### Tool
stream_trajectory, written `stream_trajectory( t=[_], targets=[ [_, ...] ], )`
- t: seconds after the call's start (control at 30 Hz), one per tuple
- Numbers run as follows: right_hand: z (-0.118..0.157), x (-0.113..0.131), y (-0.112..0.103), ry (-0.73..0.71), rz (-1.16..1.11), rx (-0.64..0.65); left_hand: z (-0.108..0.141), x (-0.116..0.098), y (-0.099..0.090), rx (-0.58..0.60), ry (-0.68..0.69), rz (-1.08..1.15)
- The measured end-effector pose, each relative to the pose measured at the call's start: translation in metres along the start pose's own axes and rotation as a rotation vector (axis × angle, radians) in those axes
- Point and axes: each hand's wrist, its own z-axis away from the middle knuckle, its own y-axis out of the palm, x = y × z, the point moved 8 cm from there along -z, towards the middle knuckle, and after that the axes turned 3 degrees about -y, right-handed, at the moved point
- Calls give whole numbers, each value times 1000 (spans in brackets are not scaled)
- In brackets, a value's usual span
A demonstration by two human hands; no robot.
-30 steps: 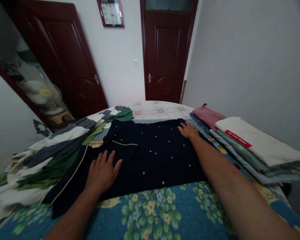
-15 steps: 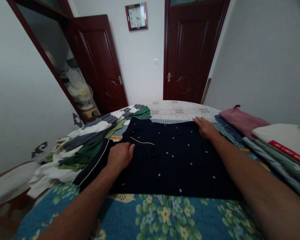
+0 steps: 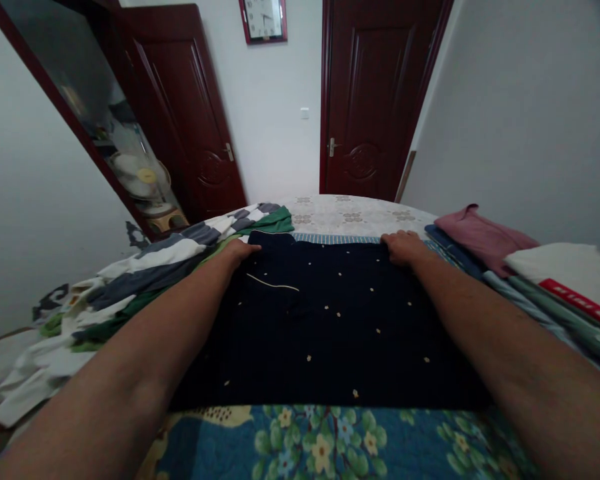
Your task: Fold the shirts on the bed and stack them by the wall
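A dark navy shirt (image 3: 330,333) with small pale motifs and a cream-piped pocket edge lies flat and folded on the blue floral quilt (image 3: 410,443). My left hand (image 3: 240,251) is closed on its far left part, beside the piped edge, thumb on top and the other fingers mostly hidden. At the far right corner my right hand (image 3: 403,248) pinches the shirt's far edge with curled fingers. Both arms reach across the garment and cover its sides.
Left of the shirt lies a loose heap of white, grey and green clothes (image 3: 175,250). A stack of folded clothes, topped by a pink garment (image 3: 485,233) and a white one (image 3: 555,260), is at right. Beyond is a pale patterned cover (image 3: 350,210).
My left hand has moved away from me, from the shirt's left middle to its far left edge. The right hand's fingers have curled onto the far edge. The view has tilted down.
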Motion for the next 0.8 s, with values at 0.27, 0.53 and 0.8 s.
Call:
stream_trajectory(
  t=[0.27, 0.53, 0.8],
  targets=[
    [42, -1, -18, 144, 166, -190, -6, -17, 26, 346, -111, 447],
    [57, 6, -20, 235, 115, -111, 5, -45, -7, 438, 101, 816],
    [100, -29, -48, 299, 46, -330, 10, -42, -29, 458, 283, 972]
  ],
)
